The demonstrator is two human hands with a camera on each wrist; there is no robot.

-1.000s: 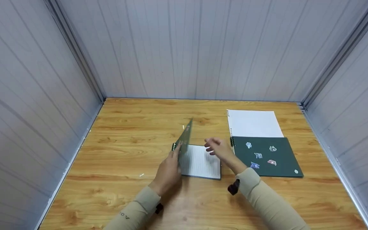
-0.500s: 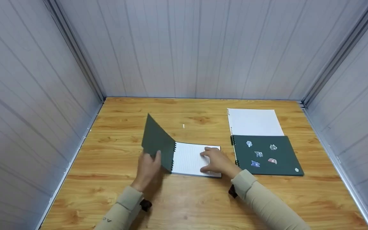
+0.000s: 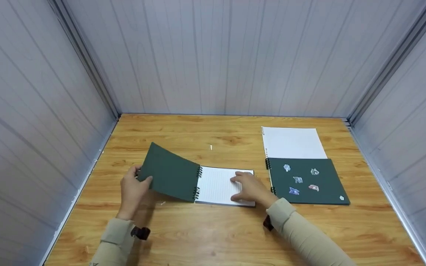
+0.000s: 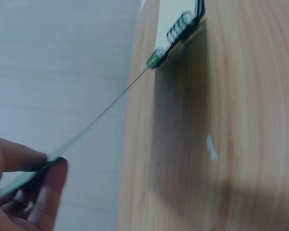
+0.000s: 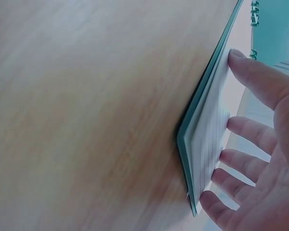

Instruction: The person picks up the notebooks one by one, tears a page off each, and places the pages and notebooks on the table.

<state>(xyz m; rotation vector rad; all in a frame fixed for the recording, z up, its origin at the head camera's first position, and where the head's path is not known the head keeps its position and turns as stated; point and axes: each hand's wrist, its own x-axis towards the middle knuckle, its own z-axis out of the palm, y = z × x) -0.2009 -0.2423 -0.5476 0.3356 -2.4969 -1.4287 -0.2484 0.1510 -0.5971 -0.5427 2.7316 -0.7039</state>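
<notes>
A small spiral notebook (image 3: 216, 184) lies open on the table, its lined white pages facing up. Its dark green cover (image 3: 170, 173) is swung out to the left and slants above the tabletop. My left hand (image 3: 133, 188) pinches that cover's outer edge between thumb and fingers; the left wrist view shows the cover (image 4: 101, 115) edge-on. On the lined page rest the fingertips of my right hand (image 3: 252, 190), thumb and fingers spread. The right wrist view shows those fingertips (image 5: 231, 166) touching the paper near the page's edge.
At right lies a larger green spiral notebook (image 3: 309, 183) with several animal-like stickers on its cover. A white sheet (image 3: 294, 142) with punched edge lies behind it. Small white scraps (image 3: 211, 147) dot the wooden table (image 3: 213, 236). Panel walls (image 3: 213, 55) enclose the back and sides.
My left hand has swung the notebook's cover from nearly upright over to the left and lowered it. My right hand has come down onto the lined page and stayed there.
</notes>
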